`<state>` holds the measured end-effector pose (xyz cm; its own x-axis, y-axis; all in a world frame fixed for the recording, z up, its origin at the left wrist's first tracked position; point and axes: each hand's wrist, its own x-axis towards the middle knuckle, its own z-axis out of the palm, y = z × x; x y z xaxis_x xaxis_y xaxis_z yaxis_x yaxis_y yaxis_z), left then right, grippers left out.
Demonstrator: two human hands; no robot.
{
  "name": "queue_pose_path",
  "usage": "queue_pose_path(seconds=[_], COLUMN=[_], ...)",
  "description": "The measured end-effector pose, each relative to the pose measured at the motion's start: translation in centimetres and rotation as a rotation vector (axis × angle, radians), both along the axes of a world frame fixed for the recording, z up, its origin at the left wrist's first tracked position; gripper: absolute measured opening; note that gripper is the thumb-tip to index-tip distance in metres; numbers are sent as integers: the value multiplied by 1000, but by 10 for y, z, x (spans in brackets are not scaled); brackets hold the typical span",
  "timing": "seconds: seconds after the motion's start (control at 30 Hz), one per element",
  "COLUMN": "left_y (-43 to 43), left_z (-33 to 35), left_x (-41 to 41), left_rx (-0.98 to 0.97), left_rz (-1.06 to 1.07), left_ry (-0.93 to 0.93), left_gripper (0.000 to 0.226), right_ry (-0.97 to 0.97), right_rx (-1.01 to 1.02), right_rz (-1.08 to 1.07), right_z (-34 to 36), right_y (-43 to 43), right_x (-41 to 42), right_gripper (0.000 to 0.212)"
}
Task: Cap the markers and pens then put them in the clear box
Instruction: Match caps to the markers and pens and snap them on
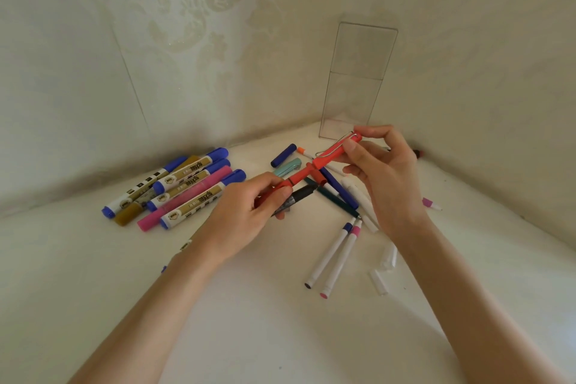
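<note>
- The red pen [296, 176] is held in the air above the table [280, 337]. Its long axis runs from lower left, in the left hand [246, 212], up and to the right toward the right hand [383, 178].
- The red cap [335, 151], with its wire clip on top, lies on the same line and meets the pen's upper end. Whether it is fully pushed home cannot be told.
- The left hand is closed round the pen's lower barrel, thumb and fingers curled over it. A black pen [300, 194] shows just under these fingers; I cannot tell whether it is held or lying on the table.
- The right hand pinches the cap between thumb and curled fingers.
- The clear box [358, 87] stands upright in the corner, just behind the right hand and nearer to it than to the left. Nothing shows inside it.
- My judgement: the next move is a short push along the pen's axis to seat the cap. After that the right hand has the shorter way to the box.
</note>
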<state>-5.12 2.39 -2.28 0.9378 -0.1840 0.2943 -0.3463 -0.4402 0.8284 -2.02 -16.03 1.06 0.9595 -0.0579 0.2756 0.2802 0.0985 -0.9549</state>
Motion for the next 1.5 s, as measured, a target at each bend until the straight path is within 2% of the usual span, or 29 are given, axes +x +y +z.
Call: queue_pose_path(seconds=[0.13,0.23,0.5,0.6,0.67,0.77,0.8,0.9,1.0,1.1,1.2,1.3,1.43,1.5], left_y=[-1,-3,-3,1,5,21,30,62,82,86,85,83,68,52], left_z=[1,2,-1,-1,3,12,14,11,2,-2,-3,-3,1,6], left_x=[-1,-3,-4,-4,-2,-1,-3,-14,-29,-37,-39,-36,-29,-19], left_rx=[-18,-27,105,129,76,-5,-22,-31,-17,-18,-15,-15,23,17], left_rz=[-19,-29,8,14,29,143,178,272,332,369,402,394,348,321], left_ry=[-30,-68,-182,-128,-37,32,35,40,53,59,41,34,1,-28], left_gripper=[22,24,40,34,30,51,51,35,26,16,14,10,7,8], right_ry=[-45,-11,-29,-5,32,104,133,208,307,318,268,228,232,202], right_rx=[-72,-77,-126,-197,-209,-74,-35,-93,-241,-300,-479,-613,-562,-590], right_rz=[-13,75,12,38,42,-148,-227,-259,-109,69,169,147,106,-2], right_z=[1,-1,-7,-8,-8,-4,-4,-5,-9,-4,1,10,25,21], right_y=[1,9,18,19,20,17,15,25,65,109,126,107,39,1], right_x=[-3,-7,-9,-8,-6,5,10,25,44,56,61,61,45,35], right_gripper=[9,12,15,13,10,13,17,23,19,16,27,32,21,18])
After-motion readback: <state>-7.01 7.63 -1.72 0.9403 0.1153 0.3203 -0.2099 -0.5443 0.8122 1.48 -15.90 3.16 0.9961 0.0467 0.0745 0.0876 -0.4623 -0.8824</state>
